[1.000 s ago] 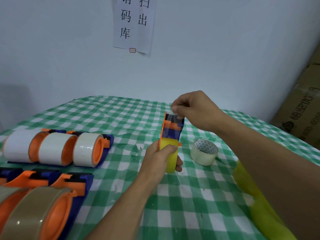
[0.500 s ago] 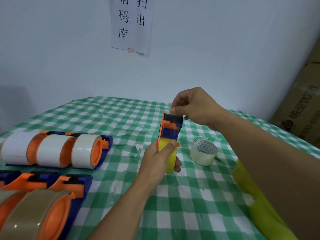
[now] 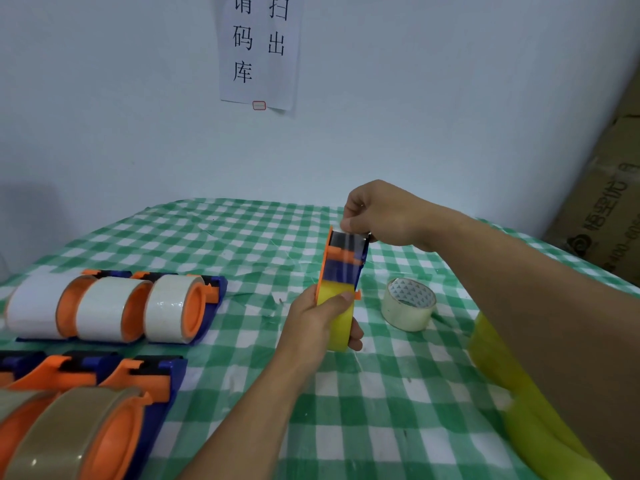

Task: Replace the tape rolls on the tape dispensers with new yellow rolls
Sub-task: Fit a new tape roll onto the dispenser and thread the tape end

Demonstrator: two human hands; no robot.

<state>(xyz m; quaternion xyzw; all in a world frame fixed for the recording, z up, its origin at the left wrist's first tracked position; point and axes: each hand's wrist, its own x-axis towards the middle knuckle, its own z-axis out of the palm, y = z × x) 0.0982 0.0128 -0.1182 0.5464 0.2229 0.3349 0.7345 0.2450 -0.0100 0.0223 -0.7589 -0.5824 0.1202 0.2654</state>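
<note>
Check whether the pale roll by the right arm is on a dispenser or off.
Off. The pale roll lies alone on the checked cloth, core facing up, touching no dispenser.

Tape strip (image 3: 347, 242) perhaps tauter now.

— What sort of place is this?
— A stockroom or packing corner, I'd say. The paper notice (image 3: 259, 50) at the top centre, stuck to the plain white wall (image 3: 104, 98), reads 请扫码出库: scan the code to check goods out.
— Anything else?
— A printed cardboard carton (image 3: 609, 209) stands at the right edge. Two rows of tape dispensers (image 3: 114, 306) line the lower left of a table under a green-and-white checked cloth (image 3: 381, 410).
</note>
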